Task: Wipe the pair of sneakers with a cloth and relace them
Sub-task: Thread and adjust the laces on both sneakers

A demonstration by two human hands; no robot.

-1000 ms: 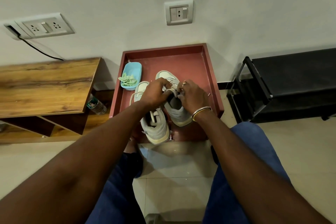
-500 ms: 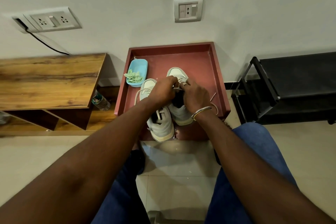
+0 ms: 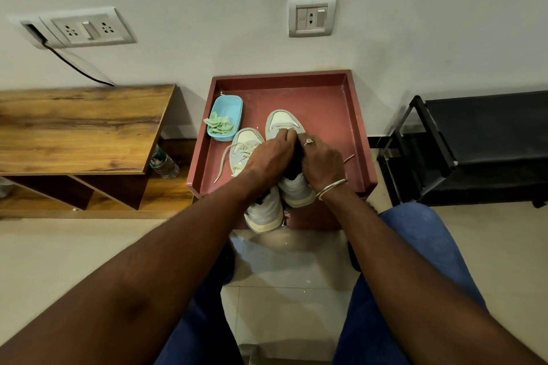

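**Pale sneakers, both hands on the right one's laces**

Red tray (image 3: 353, 115) sits against the wall at centre frame, and the pair of sneakers stands in it, toes toward the wall. The left sneaker (image 3: 264, 213) has its heel over the tray's near edge; its loose lace (image 3: 225, 157) trails to the left across the tray floor. The right sneaker (image 3: 283, 123) lies just beside it, a little farther up the frame.

Both hands meet over the right sneaker's tongue. The left hand (image 3: 269, 160) pinches with fingertips closed at the eyelets near the toe; what they grip is too small to make out, most likely lace. The right hand (image 3: 321, 161), wearing a ring and wrist bangles, is curled closed touching the left, its fingers hidden under the knuckles. A lace end (image 3: 349, 157) pokes out to the right of it.

Compared with half a second ago, the hands sit slightly nearer the toe of the right sneaker, and the lace end at the right lies straighter on the tray. The sneakers themselves have not shifted.

A blue dish (image 3: 226, 111) holding the green cloth (image 3: 218, 124) rests in the tray's upper left, just beside the left sneaker's toe. The cloth looks as it did before.
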